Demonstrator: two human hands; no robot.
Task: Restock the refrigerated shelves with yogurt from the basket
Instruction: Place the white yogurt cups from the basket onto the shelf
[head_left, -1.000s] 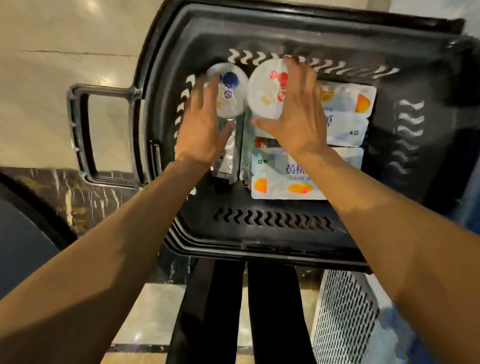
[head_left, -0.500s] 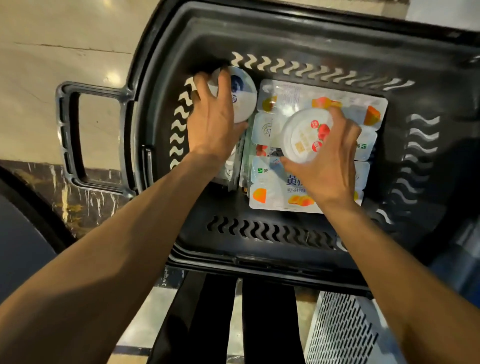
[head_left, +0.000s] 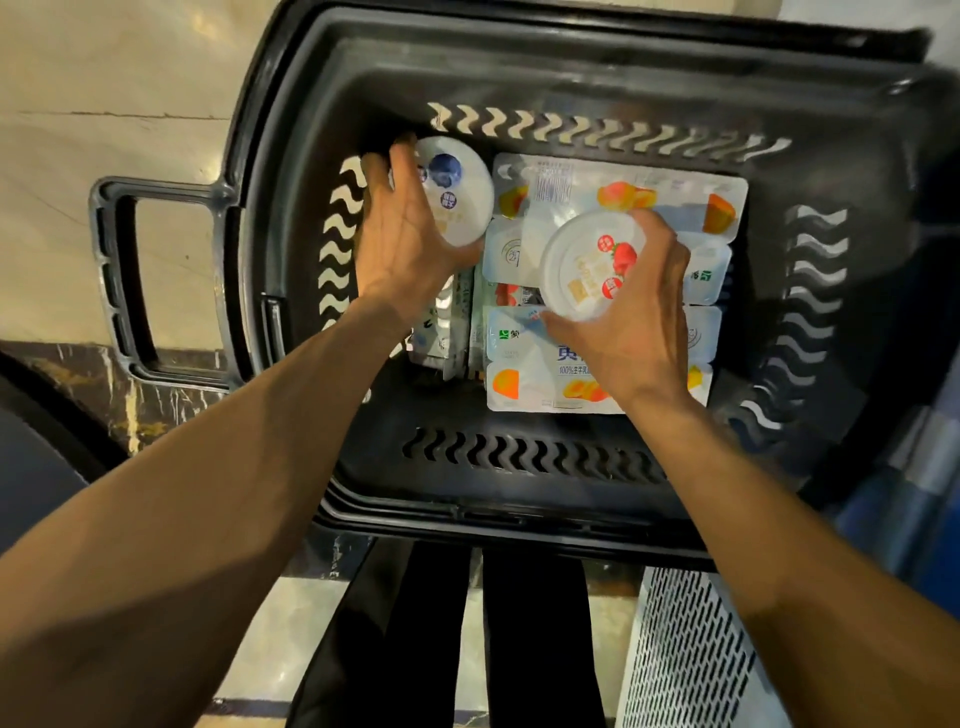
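Note:
A black plastic basket (head_left: 519, 519) stands below me and holds yogurt. My left hand (head_left: 405, 244) grips a round white cup with a blueberry lid (head_left: 460, 192) at the basket's far left corner. A round white cup with a strawberry lid (head_left: 587, 262) is held in my right hand (head_left: 634, 322), lifted over flat multipacks of peach yogurt (head_left: 535, 384) that cover the basket floor. Another peach multipack (head_left: 623, 187) lies along the far wall. Upright packs (head_left: 447, 322) stand under my left wrist.
The basket's handle (head_left: 124, 280) sticks out to the left over a pale tiled floor (head_left: 104, 78). A dark marble strip (head_left: 104, 395) runs at the left. My dark trouser legs (head_left: 467, 634) and a white perforated panel (head_left: 685, 649) are below the basket. Something blue (head_left: 914, 499) is at the right.
My right hand has carried the strawberry cup from the far wall toward me, over the multipacks. My left hand has closed round the blueberry cup in the far left corner.

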